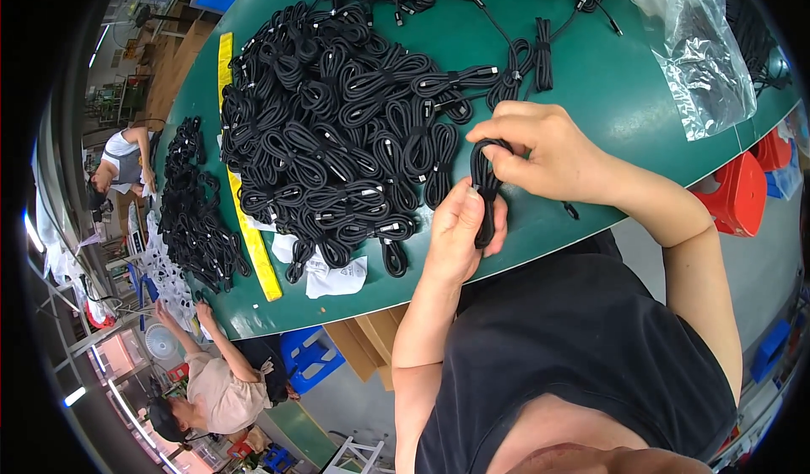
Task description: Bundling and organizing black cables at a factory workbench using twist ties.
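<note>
Between my two hands is a coiled black cable (483, 175), bundled into a long loop with a dark band about its middle. Fingers of my left hand (460, 225) wrap round the lower part of the coil. My right hand (536, 149) pinches the upper end of the loop between thumb and fingers. Just left of my hands lies a large heap of similar coiled black cables (329, 137), many with silvery plugs showing. Another tied cable bundle (542, 56) rests on the green table beyond my right hand.
A yellow strip (249, 221) divides the heap from a smaller cable pile (190, 204) on the green table (337, 309). White paper (336, 276) lies by the near edge, a clear plastic bag (704, 69) at far right. Red stools (736, 196) stand at right. Two people work at left.
</note>
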The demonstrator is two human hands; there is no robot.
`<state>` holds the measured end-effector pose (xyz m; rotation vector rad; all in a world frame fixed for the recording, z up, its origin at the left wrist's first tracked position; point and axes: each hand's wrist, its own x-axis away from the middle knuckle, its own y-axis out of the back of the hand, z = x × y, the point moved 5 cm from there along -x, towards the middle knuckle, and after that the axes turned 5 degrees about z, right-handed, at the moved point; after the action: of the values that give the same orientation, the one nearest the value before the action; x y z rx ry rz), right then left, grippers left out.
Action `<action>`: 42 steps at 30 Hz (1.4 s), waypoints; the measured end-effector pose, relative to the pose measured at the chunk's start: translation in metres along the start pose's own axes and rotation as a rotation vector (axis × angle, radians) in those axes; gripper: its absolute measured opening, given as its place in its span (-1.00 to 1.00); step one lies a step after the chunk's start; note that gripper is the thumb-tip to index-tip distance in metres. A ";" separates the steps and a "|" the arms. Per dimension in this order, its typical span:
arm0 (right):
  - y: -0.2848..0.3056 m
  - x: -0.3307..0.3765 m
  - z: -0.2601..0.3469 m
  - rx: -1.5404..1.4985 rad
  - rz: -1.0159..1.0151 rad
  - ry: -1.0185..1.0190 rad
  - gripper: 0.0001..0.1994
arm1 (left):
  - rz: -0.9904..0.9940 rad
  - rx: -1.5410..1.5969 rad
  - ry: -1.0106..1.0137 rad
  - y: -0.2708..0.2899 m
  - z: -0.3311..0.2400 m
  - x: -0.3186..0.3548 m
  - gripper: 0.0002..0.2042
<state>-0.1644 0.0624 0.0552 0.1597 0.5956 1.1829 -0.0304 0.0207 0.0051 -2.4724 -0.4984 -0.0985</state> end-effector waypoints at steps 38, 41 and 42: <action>0.014 0.023 0.029 0.523 0.430 0.504 -0.82 | 0.160 0.441 0.423 -0.016 0.015 0.003 -0.57; 0.001 0.034 0.041 0.621 0.447 0.623 -0.85 | 0.104 0.320 0.392 -0.015 0.022 0.004 -0.61; -0.001 0.037 0.040 0.669 0.420 0.627 -0.86 | 0.109 0.310 0.385 -0.012 0.022 0.003 -0.61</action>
<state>-0.1337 0.1032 0.0756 0.5083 1.5646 1.4015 -0.0330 0.0433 -0.0059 -2.1024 -0.1949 -0.4118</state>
